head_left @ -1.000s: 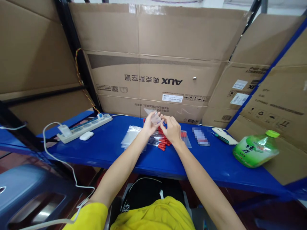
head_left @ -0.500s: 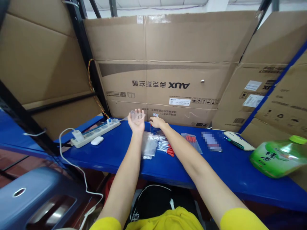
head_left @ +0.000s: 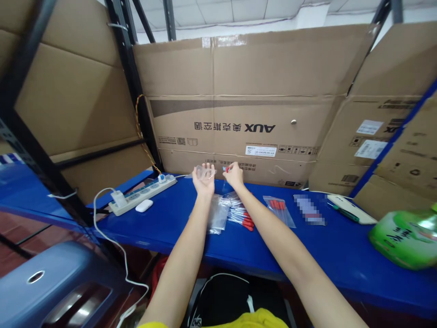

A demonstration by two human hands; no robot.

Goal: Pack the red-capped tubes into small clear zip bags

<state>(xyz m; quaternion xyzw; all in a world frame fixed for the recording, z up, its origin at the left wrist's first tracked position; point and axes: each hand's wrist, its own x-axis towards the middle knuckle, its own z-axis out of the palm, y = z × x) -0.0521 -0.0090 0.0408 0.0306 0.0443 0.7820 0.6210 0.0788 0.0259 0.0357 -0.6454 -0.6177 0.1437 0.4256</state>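
Observation:
My left hand (head_left: 204, 180) is palm up, its fingers curled up around a clear plastic bag (head_left: 206, 172) that lies across the palm. Just to the right, my right hand (head_left: 235, 176) pinches a thin tool with a red handle (head_left: 227, 169); its lower part is hard to make out. Below the hands, a stack of clear plastic bags (head_left: 217, 214) lies flat on the blue table (head_left: 164, 223). Next to it is a pile of red-handled thin tools (head_left: 246, 221), partly behind my right forearm.
To the right lie a clear bag with several red pieces (head_left: 278, 206), a blurred-out flat item (head_left: 310, 209), a green pen (head_left: 343, 212) and a green bottle (head_left: 404, 239). At left are a power strip (head_left: 143, 195) and a white case (head_left: 144, 206). Cardboard walls (head_left: 273, 68) enclose the back.
My right hand has lifted from low over the table, with a red-handled tool now showing in its fingers. My left hand still holds the bag. The whole view has shifted slightly.

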